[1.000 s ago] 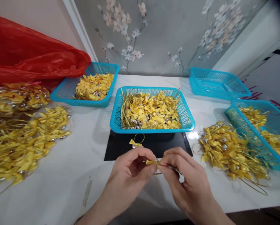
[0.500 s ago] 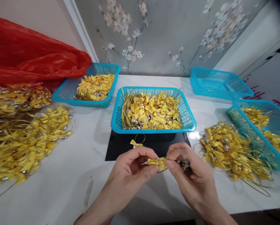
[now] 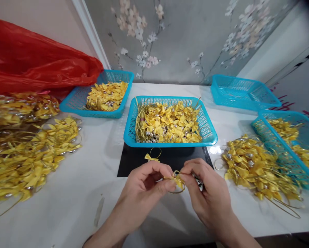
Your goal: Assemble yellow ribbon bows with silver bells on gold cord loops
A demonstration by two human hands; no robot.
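Note:
My left hand (image 3: 146, 194) pinches a yellow ribbon bow (image 3: 179, 182) with a gold cord loop, between thumb and forefinger. From the other side, my right hand (image 3: 208, 196) grips the same bow and cord with its fingertips. Small silver bells (image 3: 199, 182) show against the right palm, partly hidden by the fingers. Just beyond my hands, a single bow with a cord loop (image 3: 151, 157) lies on a black mat (image 3: 133, 162). A blue basket (image 3: 170, 145) behind it holds many yellow bows, gold cords and silver bells.
Heaps of similar bows lie on the white table at left (image 3: 40, 158) and right (image 3: 252, 165). A blue basket of bows (image 3: 102, 114) stands back left beside a red plastic bag (image 3: 40, 62). Two more blue baskets, one back right (image 3: 245, 91) and one far right (image 3: 289, 155), flank the right heap.
The bow between my hands has turned, and a gold cord loop now stands up around it. My right fingers have shifted slightly left. The view has moved a little.

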